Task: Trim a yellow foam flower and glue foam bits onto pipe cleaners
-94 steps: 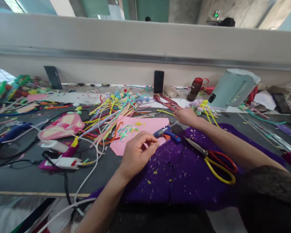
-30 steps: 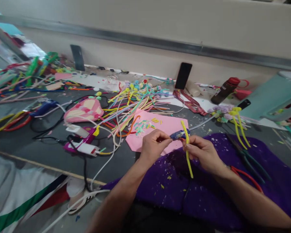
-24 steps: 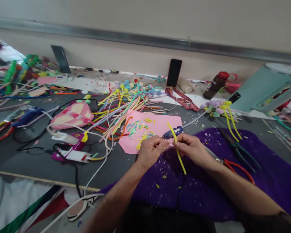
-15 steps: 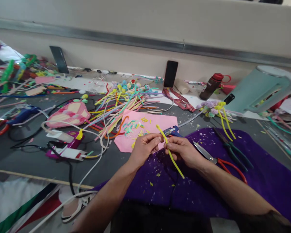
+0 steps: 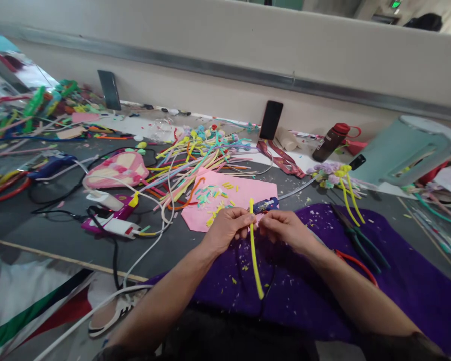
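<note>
Bright, even overhead light, faint shadows, wide-angle bowing and soft blur away from the pink sheet (image 5: 225, 198).

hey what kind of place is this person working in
Likely a shared craft workbench: a heap of coloured pipe cleaners, a glue gun by pink paper, pliers. Both hands pinch a yellow pipe cleaner.

Single head view, looking forward-down, close over cluttered table (image 5: 41, 235).

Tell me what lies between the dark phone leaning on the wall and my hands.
In the head view: tangled coloured pipe cleaners, then the pink sheet and blue glue gun.
</note>
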A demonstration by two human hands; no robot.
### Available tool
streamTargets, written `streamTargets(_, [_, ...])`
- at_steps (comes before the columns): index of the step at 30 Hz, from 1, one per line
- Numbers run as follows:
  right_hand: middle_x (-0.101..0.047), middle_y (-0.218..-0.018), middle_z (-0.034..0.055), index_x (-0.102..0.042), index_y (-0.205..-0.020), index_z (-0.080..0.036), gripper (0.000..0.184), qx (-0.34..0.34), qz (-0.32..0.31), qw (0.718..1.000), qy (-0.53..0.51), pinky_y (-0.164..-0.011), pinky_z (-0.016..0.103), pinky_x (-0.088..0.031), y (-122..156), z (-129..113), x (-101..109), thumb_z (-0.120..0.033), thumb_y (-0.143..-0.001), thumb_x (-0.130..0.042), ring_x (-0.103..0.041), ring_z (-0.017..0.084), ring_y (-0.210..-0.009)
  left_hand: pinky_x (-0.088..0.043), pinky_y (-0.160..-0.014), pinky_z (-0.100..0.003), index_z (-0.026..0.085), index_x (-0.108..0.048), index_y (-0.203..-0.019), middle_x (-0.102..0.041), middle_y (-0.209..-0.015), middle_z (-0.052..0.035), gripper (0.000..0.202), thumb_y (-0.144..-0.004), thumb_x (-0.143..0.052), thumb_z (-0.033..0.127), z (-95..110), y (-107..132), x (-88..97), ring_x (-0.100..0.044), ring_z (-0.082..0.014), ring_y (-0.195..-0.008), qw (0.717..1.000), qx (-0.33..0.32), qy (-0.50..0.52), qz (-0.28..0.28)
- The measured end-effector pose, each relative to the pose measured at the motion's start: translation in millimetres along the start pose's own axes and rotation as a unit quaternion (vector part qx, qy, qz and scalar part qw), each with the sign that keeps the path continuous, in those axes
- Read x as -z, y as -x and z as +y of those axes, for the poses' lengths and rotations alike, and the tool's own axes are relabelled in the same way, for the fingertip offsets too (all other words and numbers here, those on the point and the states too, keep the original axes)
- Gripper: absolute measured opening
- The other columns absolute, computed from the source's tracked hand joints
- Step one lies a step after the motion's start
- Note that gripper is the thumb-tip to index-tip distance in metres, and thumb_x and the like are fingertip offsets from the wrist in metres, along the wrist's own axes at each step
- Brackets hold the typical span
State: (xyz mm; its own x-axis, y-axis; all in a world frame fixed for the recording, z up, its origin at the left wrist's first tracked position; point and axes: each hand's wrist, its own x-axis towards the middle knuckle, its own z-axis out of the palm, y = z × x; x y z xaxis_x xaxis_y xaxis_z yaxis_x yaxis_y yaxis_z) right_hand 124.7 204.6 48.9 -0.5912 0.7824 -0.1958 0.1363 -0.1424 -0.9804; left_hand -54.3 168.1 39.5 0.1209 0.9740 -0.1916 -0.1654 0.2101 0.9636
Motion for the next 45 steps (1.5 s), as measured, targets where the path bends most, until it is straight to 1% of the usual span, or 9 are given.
streamTargets(3, [-0.063,-0.068,-0.0006,-0.066,-0.082,-0.016,0.025,0.001,0.049,0.998,-0.043,-0.036,0.018,-0.023,-5.3,-0.8,6.3,-0.041,-0.077,-0.065,-0.047,0.005,-0.041,-0.026,-0.035,-0.016,0.013,-0.062,-0.062,-0.054,-0.043,0.0025,0.025,-0.072,-0.067,0.036,-1.1,1.3,-1.9,-0.041,-0.0042,-0.034,0.998,0.034,-0.013,-0.06])
streamTargets(8, [-0.056,-0.058,-0.0045,-0.068,-0.087,-0.018,0.025,0.001,0.028,0.996,-0.09,-0.036,0.017,-0.023,-5.6,4.2,6.5,-0.039,-0.073,-0.07,-0.044,0.005,-0.041,-0.028,-0.035,-0.015,0.014,-0.06,-0.063,-0.057,-0.048,0.0019,0.024,-0.073,-0.065,0.035,-4.4,2.4,-9.0,-0.043,-0.004,-0.035,0.992,0.054,-0.014,-0.112])
streamTargets(17, [-0.058,-0.059,-0.0034,-0.068,-0.079,-0.019,0.015,0.064,0.065,0.994,-0.057,-0.04,0.019,-0.028,-2.9,5.8,5.4,-0.033,-0.074,-0.071,-0.046,0.006,-0.044,-0.03,-0.035,-0.015,0.013,-0.063,-0.075,-0.067,-0.064,-0.0021,0.022,-0.071,-0.07,0.034,-3.8,2.0,-10.0,-0.046,-0.0035,-0.036,0.994,0.062,0.012,-0.091])
streamTargets(22, [-0.06,-0.062,-0.0019,-0.069,-0.086,-0.018,0.018,0.102,0.094,0.988,0.073,-0.046,0.022,-0.035,-1.2,-3.6,14.7,-0.035,-0.08,-0.064,-0.048,0.009,-0.048,-0.028,-0.034,-0.014,0.013,-0.061,-0.066,-0.063,-0.056,-0.0003,0.025,-0.07,-0.071,0.035,-4.9,1.3,-10.5,-0.043,-0.0028,-0.034,0.992,0.075,0.006,-0.097])
streamTargets(27, [-0.066,-0.076,0.0021,-0.066,-0.093,-0.018,0.022,0.142,0.19,0.936,0.26,-0.055,0.026,-0.039,0.5,-20.8,61.4,-0.035,-0.082,-0.058,-0.053,0.013,-0.058,-0.026,-0.033,-0.014,0.013,-0.06,-0.065,-0.06,-0.056,0.0016,0.026,-0.072,-0.07,0.037,0.0,-5.0,1.8,-0.038,-0.0011,-0.033,0.998,0.033,0.052,-0.01])
streamTargets(30, [-0.067,-0.072,0.0024,-0.068,-0.085,-0.019,0.019,0.111,0.158,0.88,0.434,-0.059,0.027,-0.037,-3.5,-20.6,83.8,-0.035,-0.08,-0.06,-0.056,0.016,-0.063,-0.026,-0.033,-0.014,0.014,-0.061,-0.069,-0.061,-0.059,0.002,0.023,-0.071,-0.071,0.034,4.3,-7.0,8.5,-0.039,-0.0011,-0.035,0.995,0.012,0.09,0.038])
streamTargets(32, [-0.068,-0.072,0.0022,-0.069,-0.084,-0.02,0.019,0.073,0.108,0.868,0.48,-0.058,0.027,-0.036,-9.6,-13.8,88.6,-0.036,-0.079,-0.061,-0.058,0.017,-0.064,-0.026,-0.033,-0.014,0.014,-0.061,-0.07,-0.062,-0.06,0.002,0.023,-0.07,-0.072,0.034,6.2,-6.9,9.7,-0.04,-0.0014,-0.036,0.994,0.009,0.1,0.048])
streamTargets(35, [-0.068,-0.075,0.0023,-0.07,-0.085,-0.021,0.023,0.029,0.062,0.875,0.478,-0.056,0.026,-0.032,-21.0,1.3,83.6,-0.041,-0.075,-0.064,-0.057,0.017,-0.065,-0.027,-0.034,-0.014,0.014,-0.062,-0.07,-0.062,-0.06,0.0024,0.023,-0.068,-0.073,0.034,7.2,-5.9,7.9,-0.04,-0.0014,-0.037,0.994,0.011,0.097,0.053])
streamTargets(45, [-0.054,-0.059,-0.0035,-0.063,-0.069,-0.019,0.029,-0.001,0.09,0.924,0.371,-0.052,0.024,-0.028,-32.6,28.4,70.1,-0.044,-0.06,-0.073,-0.046,0.013,-0.055,-0.031,-0.035,-0.014,0.015,-0.062,-0.073,-0.063,-0.062,0.0026,0.025,-0.068,-0.073,0.037,6.8,-4.0,4.4,-0.041,-0.0022,-0.038,0.995,0.004,0.076,0.064])
